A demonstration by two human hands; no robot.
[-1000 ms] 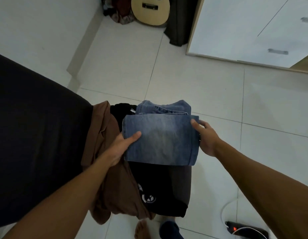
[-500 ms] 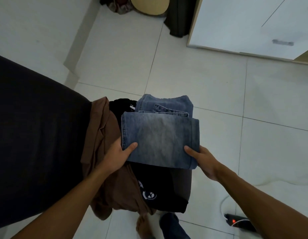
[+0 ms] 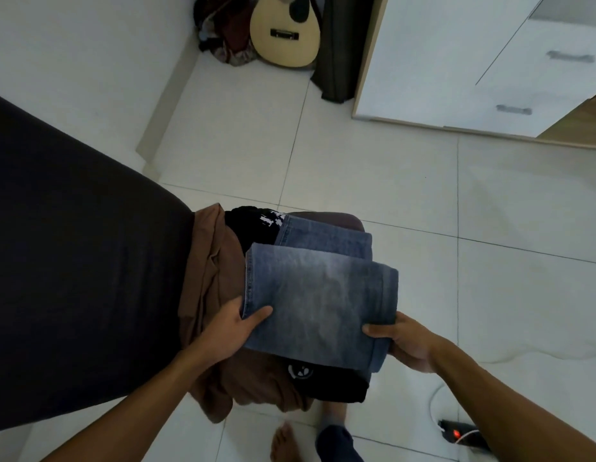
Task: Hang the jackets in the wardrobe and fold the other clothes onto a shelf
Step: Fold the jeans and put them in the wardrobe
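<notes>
the folded jeans [image 3: 318, 305] lay on top of a pile of clothes, over a black printed garment [image 3: 326, 381] and a brown garment [image 3: 216, 281], the whole pile resting on what looked like a small dark stool whose rim [image 3: 340, 216] showed just behind. the left hand [image 3: 223, 328] gripped the near left corner of the denim, thumb on top and fingers tucked beneath. the right hand [image 3: 406, 343] held the near right corner the same way, thumb pressed on the upper layer, fingers curled under the fold. holding both near corners at once probably kept the stacked layers from sliding apart, so the bundle could be lifted flat and carried as one piece. a second fold of the jeans stuck out at the far side, a little offset, and it might slip if the lift were uneven

beside the pile on the left was a wide dark surface [image 3: 73, 261], maybe a bed. the floor [image 3: 373, 161] was pale glossy tile. the white wardrobe [image 3: 456, 61] stood well apart at the upper right, with a guitar [image 3: 285, 35] leaning in the corner beside it. a power strip [image 3: 460, 435] lay on the floor near the person's feet
</notes>
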